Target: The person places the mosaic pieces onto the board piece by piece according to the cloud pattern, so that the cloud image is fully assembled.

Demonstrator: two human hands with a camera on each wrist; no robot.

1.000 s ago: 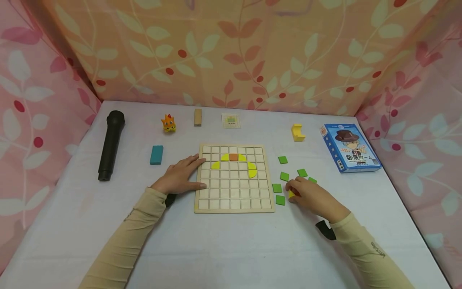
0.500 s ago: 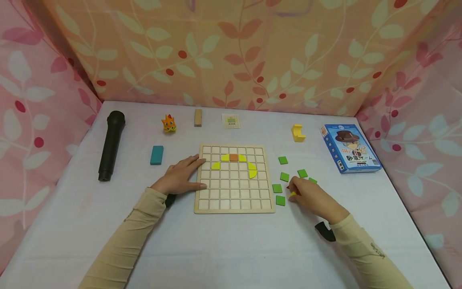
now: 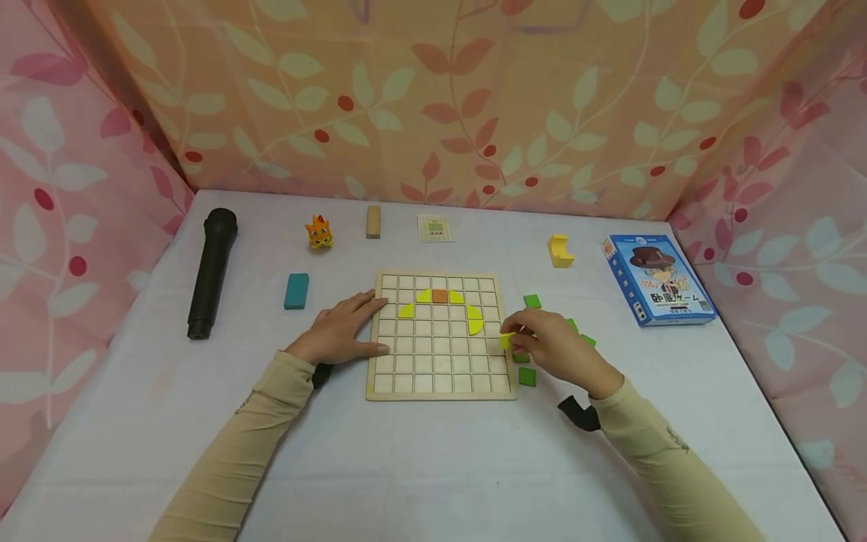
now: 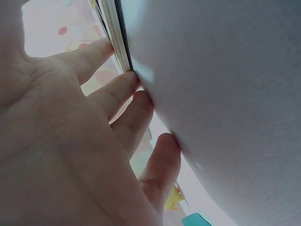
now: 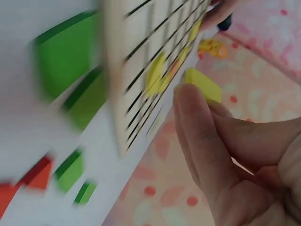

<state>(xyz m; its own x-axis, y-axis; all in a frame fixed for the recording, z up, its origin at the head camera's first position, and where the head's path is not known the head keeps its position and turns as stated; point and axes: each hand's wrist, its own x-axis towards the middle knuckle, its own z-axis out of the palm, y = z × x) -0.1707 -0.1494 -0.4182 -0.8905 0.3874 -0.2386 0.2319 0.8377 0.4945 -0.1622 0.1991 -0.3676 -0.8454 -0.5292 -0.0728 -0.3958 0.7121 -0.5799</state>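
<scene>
Pinching a yellow piece point(image 3: 506, 341) between thumb and fingers, the right hand point(image 3: 557, 347) holds it by the right edge of the board point(image 3: 423, 364), while the left hand point(image 3: 339, 329), fingers loosely spread and ungripping, touches the board's left edge. An orange tile point(image 3: 439, 296) and several yellow tiles point(image 3: 476, 325) lie in the board's squares, and green tiles point(image 3: 527, 377) sit on the table point(image 3: 433, 467) just right of the board. Beyond the board are a card point(image 3: 436, 228) and a wooden block point(image 3: 373, 222), left of it a teal block point(image 3: 296, 290), well right a blue box point(image 3: 657, 278).
</scene>
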